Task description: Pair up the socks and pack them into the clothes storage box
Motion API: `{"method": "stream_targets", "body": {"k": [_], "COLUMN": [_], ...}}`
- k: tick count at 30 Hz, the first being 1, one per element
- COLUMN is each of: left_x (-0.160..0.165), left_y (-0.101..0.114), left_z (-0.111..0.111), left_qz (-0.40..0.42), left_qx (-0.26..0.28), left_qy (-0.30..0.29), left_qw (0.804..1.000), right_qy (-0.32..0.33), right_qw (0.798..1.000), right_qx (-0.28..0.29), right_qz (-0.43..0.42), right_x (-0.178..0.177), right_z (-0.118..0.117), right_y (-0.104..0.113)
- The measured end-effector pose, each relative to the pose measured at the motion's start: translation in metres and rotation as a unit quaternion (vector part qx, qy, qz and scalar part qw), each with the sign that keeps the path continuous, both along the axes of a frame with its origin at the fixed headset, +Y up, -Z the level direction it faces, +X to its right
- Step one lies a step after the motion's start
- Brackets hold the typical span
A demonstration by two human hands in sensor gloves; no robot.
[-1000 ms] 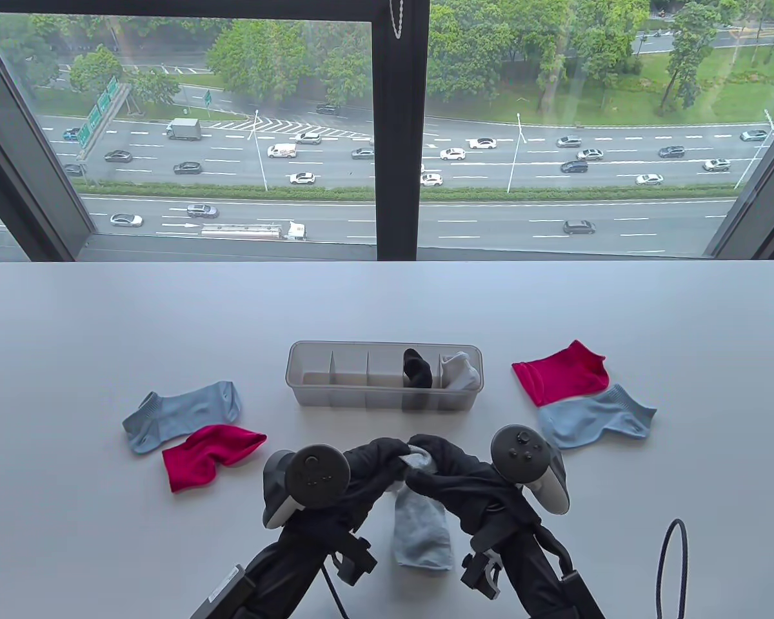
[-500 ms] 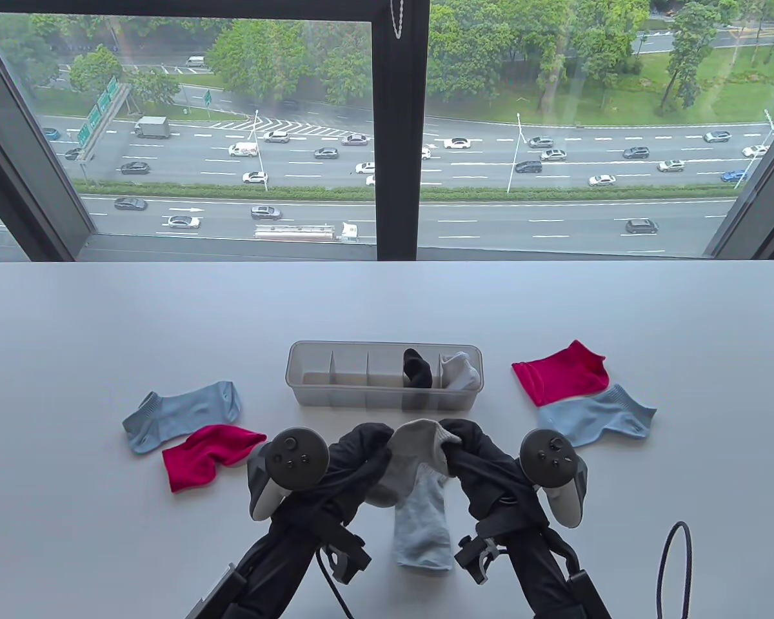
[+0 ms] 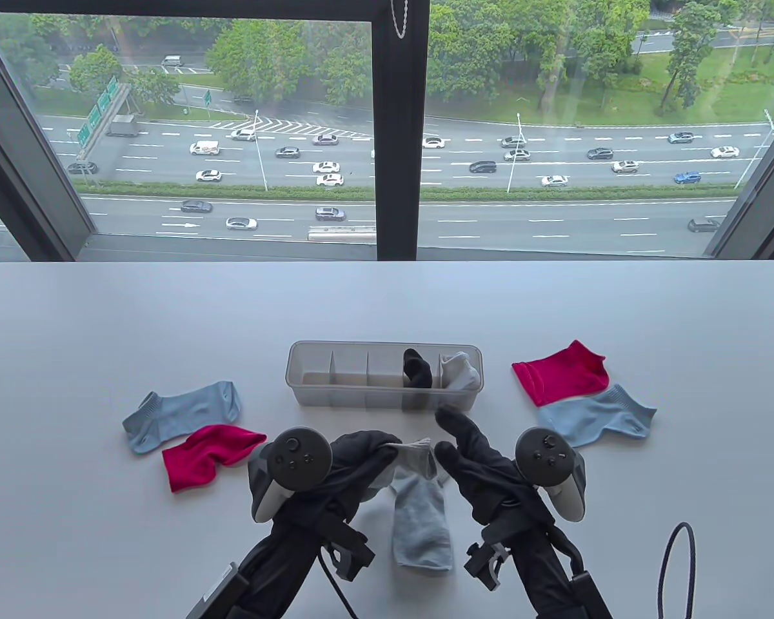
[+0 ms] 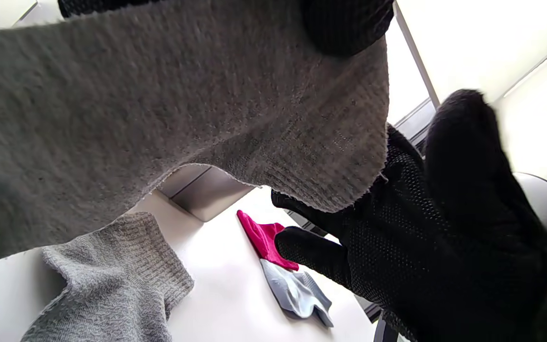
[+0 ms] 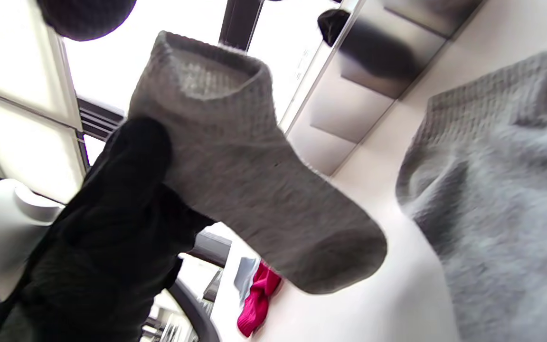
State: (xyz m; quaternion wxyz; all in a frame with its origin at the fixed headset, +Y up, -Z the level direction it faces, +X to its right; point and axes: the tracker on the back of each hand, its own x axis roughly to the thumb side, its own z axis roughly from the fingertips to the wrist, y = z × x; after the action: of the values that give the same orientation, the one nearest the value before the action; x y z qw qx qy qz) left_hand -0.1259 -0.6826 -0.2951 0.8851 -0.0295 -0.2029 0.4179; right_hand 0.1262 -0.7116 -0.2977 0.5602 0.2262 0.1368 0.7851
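A white table [image 3: 103, 309] stands against a window over a busy road, with the clear divided storage box [image 3: 309, 387] at its centre.

Left hand [image 3: 361, 459]: the fingers are curled onto the cuff end of a grey sock [image 3: 416, 449], pinching it clear of the table; the right wrist view shows that sock hanging free from the grip, toe downward. Right hand [image 3: 474, 461]: half a second ago its fingers were closed on the same cuff; they are now straight and spread, holding nothing, just beside the sock. The hold has passed to the left hand alone.

Directly below, the second grey sock [image 3: 420, 522] lies flat on the table, unchanged over the last second. The pair is therefore matched in place but not yet joined. In my judgement the freed right hand is available to pick up or align the lower sock, and folding or rolling the two together is the step in hand.

Box contents: a black sock bundle [image 3: 416, 369] and a light grey bundle [image 3: 459, 371] occupy the two right-hand compartments; the three to the left look vacant, so room remains.

Outstanding: a blue sock [image 3: 180, 412] and a red sock [image 3: 209, 452] on the left, a red sock [image 3: 561, 373] and a blue sock [image 3: 596, 416] on the right, each colour split across the table. None has moved.
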Motion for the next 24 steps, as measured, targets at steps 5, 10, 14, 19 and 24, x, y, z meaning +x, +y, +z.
{"method": "stream_targets", "body": {"k": [5, 10, 14, 19, 24], "left_x": [0.009, 0.009, 0.019, 0.038, 0.049], "left_y": [0.006, 0.018, 0.006, -0.062, -0.092], "left_z": [0.005, 0.005, -0.008, -0.027, -0.034], "left_qz": [0.006, 0.105, 0.053, -0.07, -0.147], "left_qx": [-0.004, -0.039, -0.177, -0.258, -0.247], "left_qy": [-0.042, -0.029, 0.018, 0.069, 0.111], "left_qw": [0.999, 0.993, 0.983, 0.961, 0.951], "right_qy": [-0.022, -0.071, -0.136, -0.171, -0.147], "right_qw": [0.983, 0.995, 0.986, 0.92, 0.856], "right_qx": [0.075, 0.053, -0.03, -0.095, -0.12], "right_qz": [0.165, -0.042, 0.09, 0.339, 0.48], "right_x": [-0.013, 0.003, 0.003, -0.017, -0.042], "right_z": [0.005, 0.01, 0.001, -0.026, -0.038], "right_y": [0.009, 0.029, 0.029, -0.016, -0.051]}}
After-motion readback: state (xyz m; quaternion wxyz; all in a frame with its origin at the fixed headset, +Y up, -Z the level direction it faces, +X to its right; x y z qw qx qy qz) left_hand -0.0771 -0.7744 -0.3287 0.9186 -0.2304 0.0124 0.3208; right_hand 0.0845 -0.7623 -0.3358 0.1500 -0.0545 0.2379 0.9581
